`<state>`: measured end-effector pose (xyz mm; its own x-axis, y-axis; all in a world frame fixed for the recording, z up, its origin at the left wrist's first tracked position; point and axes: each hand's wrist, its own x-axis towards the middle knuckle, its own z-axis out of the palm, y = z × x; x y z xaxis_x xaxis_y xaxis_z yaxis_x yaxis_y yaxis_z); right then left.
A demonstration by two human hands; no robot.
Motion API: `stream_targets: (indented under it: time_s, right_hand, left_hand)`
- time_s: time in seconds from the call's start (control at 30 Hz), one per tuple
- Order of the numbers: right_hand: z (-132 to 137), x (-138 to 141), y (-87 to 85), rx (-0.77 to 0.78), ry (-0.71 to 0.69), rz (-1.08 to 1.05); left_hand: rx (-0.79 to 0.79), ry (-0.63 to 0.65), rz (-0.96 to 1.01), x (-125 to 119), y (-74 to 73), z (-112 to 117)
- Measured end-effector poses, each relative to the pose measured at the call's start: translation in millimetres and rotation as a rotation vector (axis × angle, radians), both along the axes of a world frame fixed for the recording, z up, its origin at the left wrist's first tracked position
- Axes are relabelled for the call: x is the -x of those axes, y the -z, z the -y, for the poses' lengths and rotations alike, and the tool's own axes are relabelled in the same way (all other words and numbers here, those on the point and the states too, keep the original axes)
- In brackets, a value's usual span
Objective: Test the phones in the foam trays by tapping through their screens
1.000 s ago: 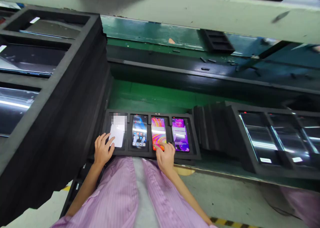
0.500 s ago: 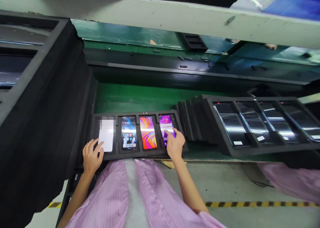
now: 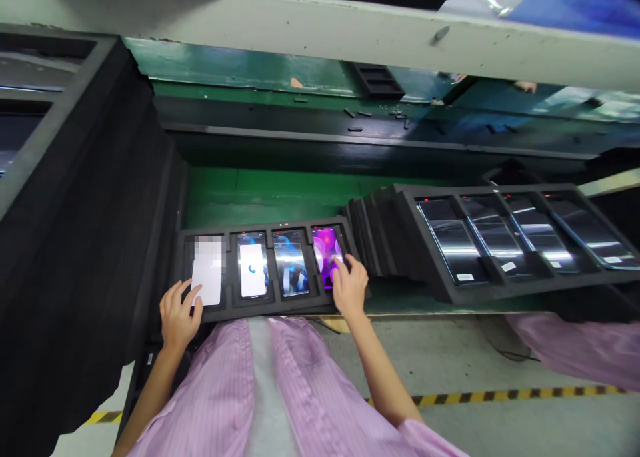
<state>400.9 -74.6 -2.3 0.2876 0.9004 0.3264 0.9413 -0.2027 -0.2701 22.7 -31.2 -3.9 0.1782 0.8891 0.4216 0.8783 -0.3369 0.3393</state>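
A black foam tray [image 3: 227, 297] in front of me holds several lit smartphones in separate slots. My left hand [image 3: 179, 312] rests at the lower left of the leftmost phone [image 3: 207, 280], its fingers spread over the white screen. Beside it lies a phone with a white panel and blue handset icon [image 3: 251, 270]. The third phone [image 3: 291, 263] shows a dark blue wallpaper. At the rightmost phone [image 3: 325, 247], with its purple screen, my right hand [image 3: 351, 285] has its fingers apart and a fingertip on or just above the glass. Neither hand grips a phone.
A tall stack of black foam trays [image 3: 90, 197] rises at the left. On the right, a tilted tray [image 3: 450, 287] of dark phones tops another stack. A pale shelf beam [image 3: 280, 33] crosses above. Small black pieces [image 3: 355, 129] lie on the rear ledge. Pink cloth [image 3: 575, 347] shows at right.
The second phone's home screen has given way to a white panel with a handset icon. The third went from bright swirls to dark blue, the fourth to purple circles. Both hands remain nearly in place.
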Motion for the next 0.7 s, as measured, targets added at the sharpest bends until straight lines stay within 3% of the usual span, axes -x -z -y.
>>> stream_targets:
  time_s: [0.1, 0.2, 0.37, 0.53, 0.7]
  right_hand:
    - [14, 34, -0.8, -0.01, -0.231, -0.052]
    - [21, 58, -0.6, -0.055, -0.34, -0.094]
    - [18, 67, -1.7, -0.087, -0.394, -0.107]
    - [17, 69, 0.2, -0.074, -0.442, -0.117]
    - [17, 74, 3.1, -0.046, -0.449, -0.098]
  left_hand:
    - [-0.007, -0.01, -0.014, 0, 0.0, 0]
    - [-0.004, -0.006, -0.023, 1, -0.8, 1]
    - [-0.009, 0.039, -0.003, -4, -4.9, 3]
    - [-0.016, 0.252, -0.038, -35, -13.1, 9]
    - [-0.099, 0.302, -0.126, -61, -20.6, 6]
